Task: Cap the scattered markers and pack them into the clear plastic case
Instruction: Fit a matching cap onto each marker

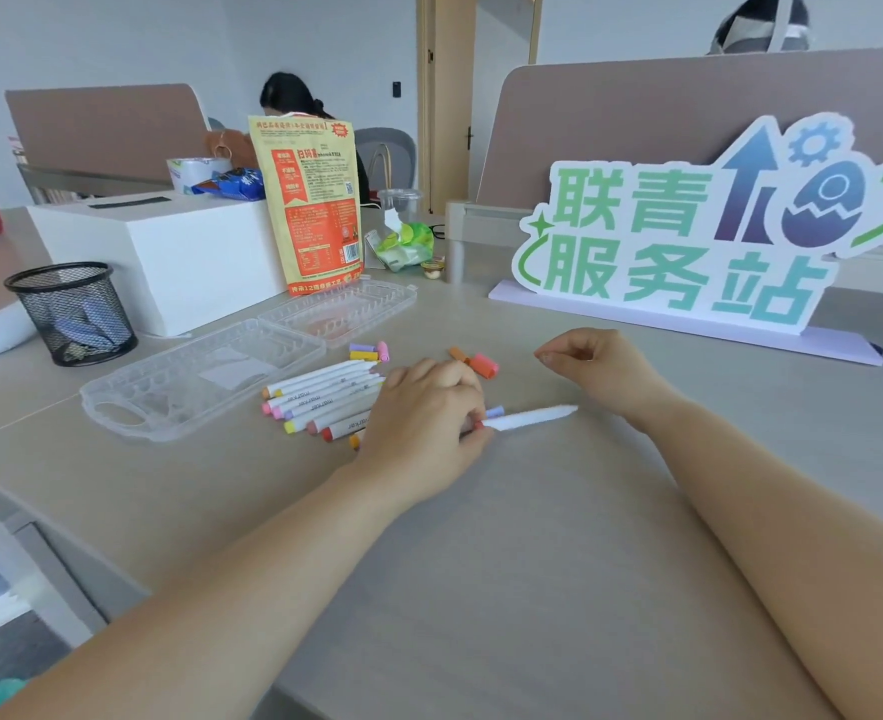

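Several white markers [325, 394] with coloured ends lie side by side on the grey desk, just right of the open clear plastic case [205, 379]. Loose caps lie beyond them: purple, yellow and pink caps [369, 351], and orange caps [478, 363]. My left hand [424, 423] rests over the right end of the marker pile, its fingers pinched on one white marker [530, 417] that points right, with a purple cap [495, 411] beside it. Hovering just beyond that marker's tip, my right hand [592, 368] is loosely curled and holds nothing that I can see.
A black mesh pen cup [73, 311] stands left of the case. A white box [169, 252] and an orange snack bag [312, 210] stand behind it. A cut-out sign [689, 241] on a lilac base stands at the back right. Other people sit behind desk dividers.
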Available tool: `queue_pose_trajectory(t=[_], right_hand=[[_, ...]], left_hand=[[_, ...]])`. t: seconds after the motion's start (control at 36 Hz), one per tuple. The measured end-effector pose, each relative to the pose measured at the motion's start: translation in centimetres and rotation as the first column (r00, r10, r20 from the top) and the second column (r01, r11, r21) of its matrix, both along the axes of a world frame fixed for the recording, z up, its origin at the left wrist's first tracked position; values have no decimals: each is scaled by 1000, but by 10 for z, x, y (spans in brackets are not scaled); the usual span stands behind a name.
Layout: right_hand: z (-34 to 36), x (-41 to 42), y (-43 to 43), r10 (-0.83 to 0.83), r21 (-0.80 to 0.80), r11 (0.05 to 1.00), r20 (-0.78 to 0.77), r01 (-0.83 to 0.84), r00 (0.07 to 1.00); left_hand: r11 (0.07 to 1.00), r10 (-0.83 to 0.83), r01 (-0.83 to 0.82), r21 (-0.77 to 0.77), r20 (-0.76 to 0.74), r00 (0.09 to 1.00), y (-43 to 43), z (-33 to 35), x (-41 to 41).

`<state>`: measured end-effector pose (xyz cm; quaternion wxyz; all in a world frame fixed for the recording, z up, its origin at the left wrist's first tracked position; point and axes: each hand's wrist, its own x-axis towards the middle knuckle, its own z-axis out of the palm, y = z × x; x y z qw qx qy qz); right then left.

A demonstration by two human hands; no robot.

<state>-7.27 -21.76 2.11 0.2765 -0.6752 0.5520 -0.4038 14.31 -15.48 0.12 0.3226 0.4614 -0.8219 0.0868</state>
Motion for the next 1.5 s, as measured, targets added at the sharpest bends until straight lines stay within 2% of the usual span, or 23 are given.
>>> queue_pose_trajectory(t=[0.11, 0.19, 0.25, 0.31, 0.36, 0.47, 0.58, 0.75, 0.92, 1.14, 1.33, 1.5], right_hand=[[9, 2, -1, -22, -39, 999, 7, 23, 1000], [10, 14, -5, -21, -52, 998, -21, 20, 1000], [2, 27, -9, 19, -56, 998, -126, -27, 992], [-8, 39, -13, 32, -87, 994, -348, -66, 937], [-14, 46, -16, -3, -130, 988, -536, -79, 844], [-13, 51, -12, -42, -165, 984, -566, -64, 823], [-16, 47, -12, -73, -179, 982, -653, -59, 753], [-11, 42, -6, -155, -303, 953, -545, -21, 824], [-11, 42, -2, -108, -208, 978, -487, 5, 867], [-9, 40, 1, -70, -178, 983, -582, -43, 810], [-6, 43, 7, -49, -150, 988, -479, -26, 876], [-6, 48, 11, -25, -249, 966, -334, -62, 942]], left_hand=[[994, 58, -76, -78, -205, 977, 4, 16, 44], [980, 179, -197, -6, -389, 903, 8, 17, 78], [971, 238, -211, 111, -508, 828, 7, 9, 88], [967, 254, -184, 178, -584, 771, 4, 5, 88], [968, 246, -156, 198, -601, 760, 1, 3, 84], [967, 232, -120, 227, -575, 785, -1, 0, 79], [964, 236, -122, 237, -547, 803, -3, -3, 81], [965, 230, -109, 240, -562, 794, -2, -2, 80], [969, 210, -92, 229, -571, 793, 3, 2, 78], [977, 184, -75, 200, -606, 774, 8, 6, 78], [983, 156, -60, 172, -620, 769, 10, 7, 78], [987, 120, -17, 161, -659, 743, 13, 10, 76]])
